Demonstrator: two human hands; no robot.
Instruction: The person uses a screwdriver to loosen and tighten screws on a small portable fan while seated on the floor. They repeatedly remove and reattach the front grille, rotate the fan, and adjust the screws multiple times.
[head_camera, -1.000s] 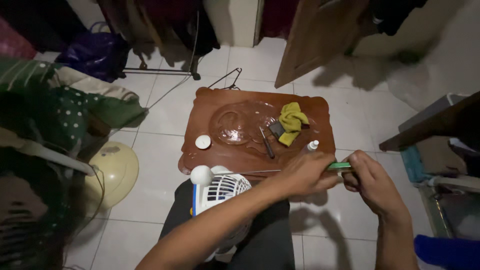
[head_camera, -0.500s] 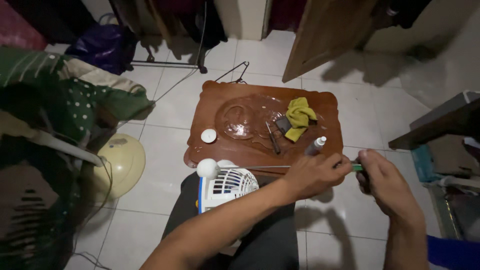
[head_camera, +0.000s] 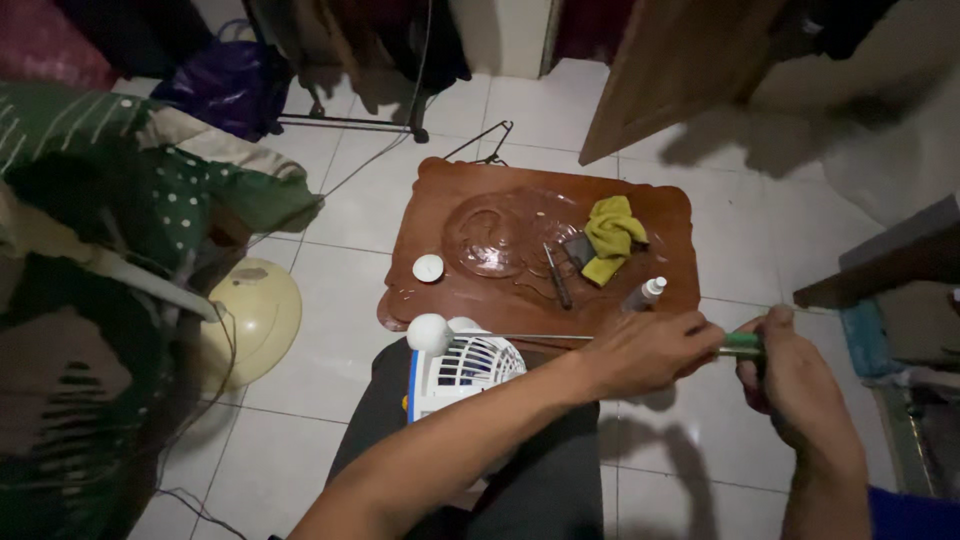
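Lower centre: white fan housing (head_camera: 462, 368) on the lap, a thin rod (head_camera: 520, 337) running right from its knob. Left hand (head_camera: 648, 352) closed around the rod. Right hand (head_camera: 790, 385) closed on the green handle (head_camera: 741, 343), right of centre.

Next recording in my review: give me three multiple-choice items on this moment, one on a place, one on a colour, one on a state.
1. Where does the yellow cloth lie?
A. on the brown low table
B. on the floor tiles
C. on the person's lap

2. What colour is the screwdriver handle between the hands?
A. red
B. green
C. black

3. How is the screwdriver held?
A. lying loose on the table
B. by one hand only
C. by both hands, left hand and right hand

Key: 1 A, the cloth rests on the table top beside the clear dome. 2 B, the handle shows green. 3 C, each hand has a grip on it.
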